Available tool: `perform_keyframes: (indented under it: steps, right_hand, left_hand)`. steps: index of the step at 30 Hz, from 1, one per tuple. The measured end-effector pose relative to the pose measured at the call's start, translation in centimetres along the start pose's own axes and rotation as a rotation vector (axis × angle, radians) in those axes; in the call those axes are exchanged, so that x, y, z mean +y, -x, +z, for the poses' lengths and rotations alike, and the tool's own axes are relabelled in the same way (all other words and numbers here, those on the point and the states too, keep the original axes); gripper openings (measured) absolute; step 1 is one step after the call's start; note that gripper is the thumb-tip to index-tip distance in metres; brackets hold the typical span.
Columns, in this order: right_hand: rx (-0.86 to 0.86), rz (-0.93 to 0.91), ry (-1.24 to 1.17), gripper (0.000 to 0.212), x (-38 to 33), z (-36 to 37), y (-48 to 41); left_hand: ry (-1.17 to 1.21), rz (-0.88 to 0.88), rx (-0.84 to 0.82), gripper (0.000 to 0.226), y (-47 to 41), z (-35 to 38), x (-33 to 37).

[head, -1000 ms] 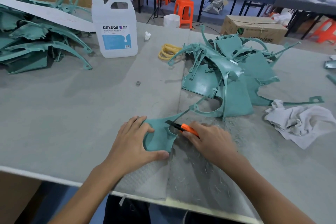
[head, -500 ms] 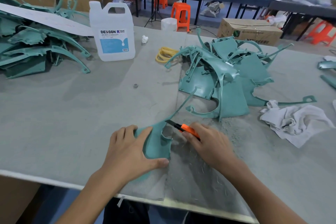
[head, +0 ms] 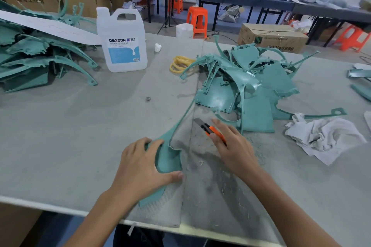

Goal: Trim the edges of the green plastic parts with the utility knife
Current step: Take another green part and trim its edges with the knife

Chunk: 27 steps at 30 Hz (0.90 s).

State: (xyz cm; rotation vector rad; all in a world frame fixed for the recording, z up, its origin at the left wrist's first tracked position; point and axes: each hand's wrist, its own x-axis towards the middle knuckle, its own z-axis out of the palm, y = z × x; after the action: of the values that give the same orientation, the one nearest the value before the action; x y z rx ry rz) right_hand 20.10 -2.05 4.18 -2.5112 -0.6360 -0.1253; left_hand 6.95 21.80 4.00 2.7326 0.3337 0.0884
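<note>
My left hand (head: 140, 166) grips a green plastic part (head: 169, 158) near the table's front edge, thumb under its lower rim and fingers over its left side. The part stands tilted on the felt, and its thin arm runs up and right toward the pile. My right hand (head: 232, 148) holds an orange utility knife (head: 210, 129) with the blade out, pointing up-left. The blade is off the part, a short way to its right. A pile of green parts (head: 251, 90) lies beyond my right hand.
Another heap of green parts (head: 40, 62) fills the far left. A white DEXCON jug (head: 122, 42) stands behind, with yellow rubber bands (head: 180, 64) to its right. A crumpled white rag (head: 325, 136) lies at right. Plastic shavings cover the grey felt table (head: 80, 122) near me.
My left hand has turned the part more upright and drawn it left. The knife has come away from the part's edge and now sits apart from it.
</note>
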Motion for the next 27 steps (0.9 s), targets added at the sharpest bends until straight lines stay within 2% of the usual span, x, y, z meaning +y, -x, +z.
perform_keyframes:
  steps: [8,11,16,22,27]
  right_hand:
    - [0.032,0.052,0.026,0.051,0.4,0.2,-1.4]
    - [0.015,0.102,0.015,0.042,-0.1,-0.2,-2.2]
    - [-0.06,-0.015,0.034,0.028,-2.8,0.4,-0.3]
    - [-0.179,-0.144,0.182,0.034,-4.6,0.9,1.4]
    - [-0.232,-0.174,0.207,0.033,-5.0,1.0,1.2]
  left_hand:
    - [-0.133,-0.056,-0.054,0.114,0.5,-0.9,0.5]
    - [-0.152,-0.059,-0.074,0.11,0.7,-1.0,0.7]
    - [-0.19,-0.044,-0.05,0.098,0.8,-1.1,1.6]
    - [-0.258,-0.067,-0.062,0.08,0.7,-2.1,2.6]
    - [-0.27,-0.09,-0.107,0.077,0.8,-2.9,3.3]
